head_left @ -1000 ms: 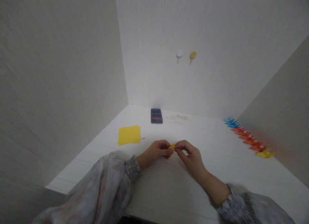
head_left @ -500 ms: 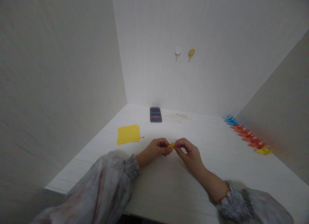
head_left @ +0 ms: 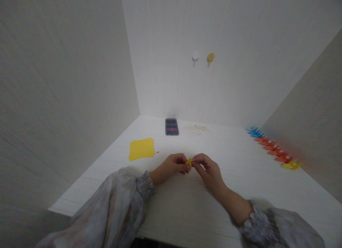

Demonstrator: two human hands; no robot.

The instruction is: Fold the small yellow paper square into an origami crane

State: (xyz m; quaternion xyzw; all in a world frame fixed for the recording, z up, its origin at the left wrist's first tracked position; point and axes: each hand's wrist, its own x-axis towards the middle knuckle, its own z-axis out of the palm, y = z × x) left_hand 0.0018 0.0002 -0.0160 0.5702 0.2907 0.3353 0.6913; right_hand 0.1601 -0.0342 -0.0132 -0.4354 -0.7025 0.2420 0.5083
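Note:
A small piece of folded yellow paper (head_left: 189,163) is held above the white table between my two hands. My left hand (head_left: 173,165), with a ring on one finger, pinches it from the left between thumb and fingers. From the right, the thumb and index finger of my right hand (head_left: 209,168) are closed at the paper's edge. The exact folds are too small to make out. To the left of my hands lies a stack of yellow paper sheets (head_left: 141,149), slightly uneven at its edges.
Along the table's right side runs a row of folded paper cranes: blue (head_left: 255,132), orange (head_left: 273,148) and yellow (head_left: 292,165). A dark, blurred box-like object (head_left: 171,127) stands near the back wall. A tiny red scrap (head_left: 157,152) lies beside the stack. Two hooks (head_left: 211,57) hang on the wall.
The folded yellow paper has turned from a flatter, sideways position to a more upright one between my fingers. Both hands stay in nearly the same place.

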